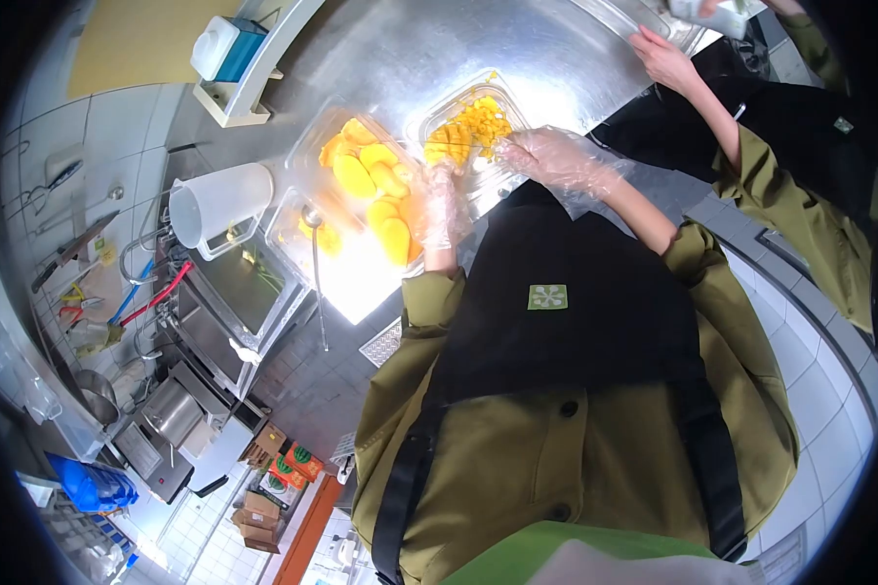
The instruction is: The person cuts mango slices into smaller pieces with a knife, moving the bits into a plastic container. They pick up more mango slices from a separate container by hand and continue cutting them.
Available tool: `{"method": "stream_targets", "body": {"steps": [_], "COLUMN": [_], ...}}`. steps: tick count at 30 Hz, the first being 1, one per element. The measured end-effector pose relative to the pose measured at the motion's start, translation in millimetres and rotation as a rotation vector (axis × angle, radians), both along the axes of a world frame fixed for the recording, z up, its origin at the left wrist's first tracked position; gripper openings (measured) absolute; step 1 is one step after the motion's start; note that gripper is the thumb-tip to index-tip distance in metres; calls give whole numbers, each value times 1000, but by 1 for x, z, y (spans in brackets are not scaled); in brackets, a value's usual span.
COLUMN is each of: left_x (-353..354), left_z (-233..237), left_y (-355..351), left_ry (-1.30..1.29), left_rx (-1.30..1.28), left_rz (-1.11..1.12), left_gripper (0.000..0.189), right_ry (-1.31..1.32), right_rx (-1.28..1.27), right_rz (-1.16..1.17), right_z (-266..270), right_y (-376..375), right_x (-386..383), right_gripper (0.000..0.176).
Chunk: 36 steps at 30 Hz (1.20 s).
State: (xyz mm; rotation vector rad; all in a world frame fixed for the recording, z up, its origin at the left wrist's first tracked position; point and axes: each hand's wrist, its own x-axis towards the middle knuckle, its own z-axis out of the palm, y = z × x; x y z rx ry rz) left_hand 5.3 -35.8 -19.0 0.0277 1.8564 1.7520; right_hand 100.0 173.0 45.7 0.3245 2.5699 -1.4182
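My left hand (440, 210), in a clear plastic glove, holds a scored piece of yellow mango (448, 144) at the near edge of a clear tray (422, 118). Inside that tray lie small mango cubes (485, 119). At the tray's right side is my right hand (556, 158), also gloved, with its fingers pressed together; what they hold, if anything, is too small to make out. To the left stands a clear container (312, 136) with peeled mango halves (354, 175). A long-handled metal spoon (315, 253) lies across its lower left part.
A co-worker's hand (666, 60) reaches over the steel counter (380, 49) at the upper right. A clear plastic jug (221, 203) stands left of the mango container. Beyond it are a white rack (234, 102) and a sink (210, 322).
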Motion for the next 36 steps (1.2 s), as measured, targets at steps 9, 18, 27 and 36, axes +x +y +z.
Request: {"method": "stream_targets", "body": {"steps": [9,18,27,36], "left_x": [2,16,15,29], "left_z": [35,83,86,69], "left_y": [5,16,11,21], "left_ry": [389,679,189,3], "left_rx": [-389,-464,-233,-65], "left_rz": [-235,-403,-297,-98], "left_gripper": [15,22,21,20], "right_ry": [10,-50,-61,137], "right_rx": [272,248,246,600], "right_rz": [-45,-106,-82,-185], "right_z": [6,12,5,-7], "right_y": [-8,-25,-21,-41], "right_x": [12,10,21,22], "right_gripper": [53,57,59,47]}}
